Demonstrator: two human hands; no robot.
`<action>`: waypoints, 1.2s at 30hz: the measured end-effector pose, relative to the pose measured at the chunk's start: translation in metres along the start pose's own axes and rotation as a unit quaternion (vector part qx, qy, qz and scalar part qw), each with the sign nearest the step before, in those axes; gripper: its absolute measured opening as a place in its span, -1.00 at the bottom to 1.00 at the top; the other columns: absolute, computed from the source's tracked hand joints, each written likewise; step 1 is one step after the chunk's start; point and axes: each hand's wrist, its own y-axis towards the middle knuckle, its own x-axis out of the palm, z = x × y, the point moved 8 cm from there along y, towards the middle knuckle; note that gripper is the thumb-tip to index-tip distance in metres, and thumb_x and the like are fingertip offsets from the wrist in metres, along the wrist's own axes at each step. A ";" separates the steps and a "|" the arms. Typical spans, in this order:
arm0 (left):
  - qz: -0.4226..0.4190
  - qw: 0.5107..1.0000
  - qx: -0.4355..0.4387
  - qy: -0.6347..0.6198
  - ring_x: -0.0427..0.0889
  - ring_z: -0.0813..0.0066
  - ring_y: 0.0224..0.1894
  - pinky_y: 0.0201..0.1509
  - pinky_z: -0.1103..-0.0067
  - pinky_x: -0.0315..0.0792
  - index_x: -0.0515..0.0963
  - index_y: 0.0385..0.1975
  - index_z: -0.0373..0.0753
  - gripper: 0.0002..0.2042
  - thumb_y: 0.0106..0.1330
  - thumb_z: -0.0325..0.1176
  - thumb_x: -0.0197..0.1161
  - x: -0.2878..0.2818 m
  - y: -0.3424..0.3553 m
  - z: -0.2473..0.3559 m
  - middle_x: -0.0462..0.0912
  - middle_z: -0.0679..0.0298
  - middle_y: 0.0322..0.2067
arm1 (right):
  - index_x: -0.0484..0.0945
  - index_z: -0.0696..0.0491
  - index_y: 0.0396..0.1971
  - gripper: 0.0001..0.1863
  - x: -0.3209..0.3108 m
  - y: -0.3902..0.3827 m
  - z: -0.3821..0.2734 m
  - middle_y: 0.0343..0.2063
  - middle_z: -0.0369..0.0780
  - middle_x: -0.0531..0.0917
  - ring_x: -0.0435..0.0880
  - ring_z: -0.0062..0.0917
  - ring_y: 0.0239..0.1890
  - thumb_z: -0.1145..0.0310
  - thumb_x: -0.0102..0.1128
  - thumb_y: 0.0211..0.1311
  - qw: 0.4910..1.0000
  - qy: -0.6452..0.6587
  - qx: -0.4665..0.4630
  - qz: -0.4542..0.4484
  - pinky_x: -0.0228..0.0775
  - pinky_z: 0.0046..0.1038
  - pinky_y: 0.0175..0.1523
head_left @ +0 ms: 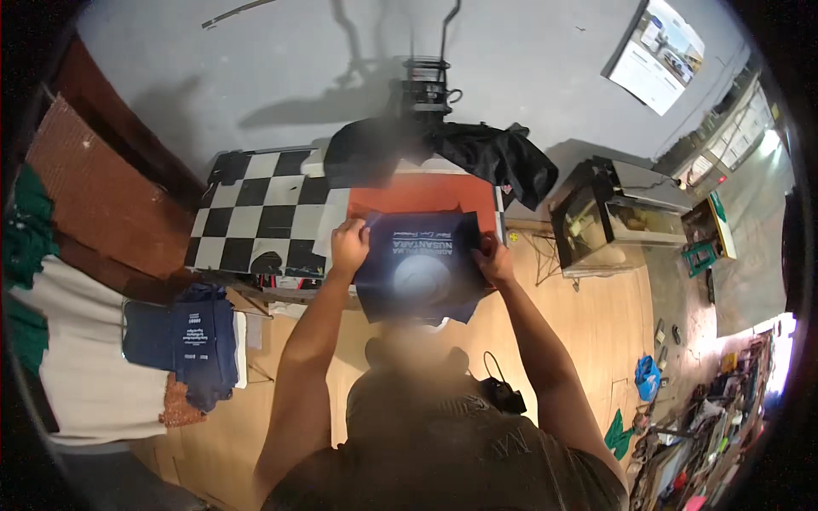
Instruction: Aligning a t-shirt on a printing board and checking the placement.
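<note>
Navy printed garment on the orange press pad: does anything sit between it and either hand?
Nothing visible does. The left hand and right hand both grip the side edges of the navy printed garment, which lies on the orange pad. A black cloth lies behind, clear of both.

The red platen (409,198) was largely covered by a navy garment (422,264), held at its left edge by the left hand (348,245) and at its right edge by the right hand (494,260). Only a bare red strip was left open behind the garment. Access from the rear was blocked by a black cloth (503,157) and the press frame (426,85). To the left, the checkered table (256,213) was found mostly unobstructed. To the right, a gap of wooden floor (596,324) was noted before a glass tank (596,221). A stack of navy garments (192,345) occupied the lower left.
</note>
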 end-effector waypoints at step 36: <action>-0.143 0.984 0.085 0.064 0.22 -0.19 0.54 0.59 0.07 0.09 0.39 0.44 -0.28 -0.29 0.46 0.12 0.18 0.038 -0.032 0.077 0.33 -0.14 0.46 | 0.48 0.00 0.24 -0.44 -0.023 0.004 -0.047 -0.09 -0.02 0.69 0.69 -0.04 -0.05 0.16 0.41 0.30 0.997 -0.078 -0.018 0.019 0.51 -0.09 -0.01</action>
